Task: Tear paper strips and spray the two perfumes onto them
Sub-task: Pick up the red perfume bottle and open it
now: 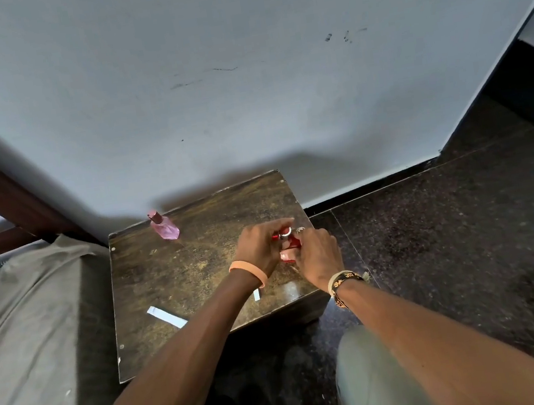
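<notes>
Both of your hands are on the red perfume bottle, which sits over the right side of the tabletop, close to its right edge. Your left grip curls over the top of the bottle, where a silver collar shows between the fingers. Your right grip wraps the lower body from the near side. Whether the cap is on or off I cannot tell, because your fingers hide it.

The main risk is where the bottle is. It is very near the edge, with the dark stone floor right beside it. If the cap comes free with a jerk, or your right grip loosens on the smooth glass, the bottle could go over and break.

The nozzle is also hidden, so check which way it points before pressing, or you could wet your own fingers instead of paper.

The paper strip lies near the front left of the tabletop, well apart from the bottle. A spray from this position would probably miss it. A second, smaller strip shows just beside your left wrist. Your forearm passes right over it and could sweep the light paper off the front edge.

The pink perfume bottle stands near the far left corner, close to the back edge. Take care reaching for it, since a careless reach across could knock it over.
</notes>
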Available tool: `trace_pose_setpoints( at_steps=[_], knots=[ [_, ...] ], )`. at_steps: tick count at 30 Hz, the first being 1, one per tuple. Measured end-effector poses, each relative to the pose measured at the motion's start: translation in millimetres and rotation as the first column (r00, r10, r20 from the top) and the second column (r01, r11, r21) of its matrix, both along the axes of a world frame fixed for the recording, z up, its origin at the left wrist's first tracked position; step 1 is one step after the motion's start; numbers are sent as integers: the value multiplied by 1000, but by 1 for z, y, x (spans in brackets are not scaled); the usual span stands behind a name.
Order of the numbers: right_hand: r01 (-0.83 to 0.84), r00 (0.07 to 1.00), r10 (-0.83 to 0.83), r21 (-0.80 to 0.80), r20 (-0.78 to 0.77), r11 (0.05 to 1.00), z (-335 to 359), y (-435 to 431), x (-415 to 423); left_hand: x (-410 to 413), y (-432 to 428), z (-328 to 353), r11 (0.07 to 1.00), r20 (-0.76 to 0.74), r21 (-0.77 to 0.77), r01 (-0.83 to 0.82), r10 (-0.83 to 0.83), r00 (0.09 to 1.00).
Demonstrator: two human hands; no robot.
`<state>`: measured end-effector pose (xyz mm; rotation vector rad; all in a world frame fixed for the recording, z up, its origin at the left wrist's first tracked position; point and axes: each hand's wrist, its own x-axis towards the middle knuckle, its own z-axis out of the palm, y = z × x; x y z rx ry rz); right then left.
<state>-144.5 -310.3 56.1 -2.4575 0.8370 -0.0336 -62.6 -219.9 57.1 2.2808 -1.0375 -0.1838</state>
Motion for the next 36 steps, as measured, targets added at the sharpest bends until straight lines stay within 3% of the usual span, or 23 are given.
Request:
trace_pose_setpoints(
  at_steps=[7,12,15,20,26,32,36],
  knots=[
    [-29,999,29,-15,16,999,-1,0,-1,-12,4,-10,977,-8,-107,-184,184,983],
    [8,1000,-9,19,5,1000,-2,-1,1,-4,1,0,999,-45,-52,9,-12,999],
    [1,1000,-1,-1,-13,1000,-3,0,0,-1,1,-2,999,10,-48,19,-19,1000],
    [8,1000,-8,-18,12,1000,-5,0,0,-5,-4,-6,925,-102,-161,-345,332,938],
    [-39,999,38,9,35,999,-5,-2,1,-7,4,-1,970,-109,-112,-214,202,973],
    [-78,997,79,42,-14,996,-1,-7,2,-5,7,9,960,-133,-155,-232,212,968],
    [-101,991,102,-15,91,995,15,-9,-2,-6,10,24,955,-204,-181,-236,198,959]
  ],
)
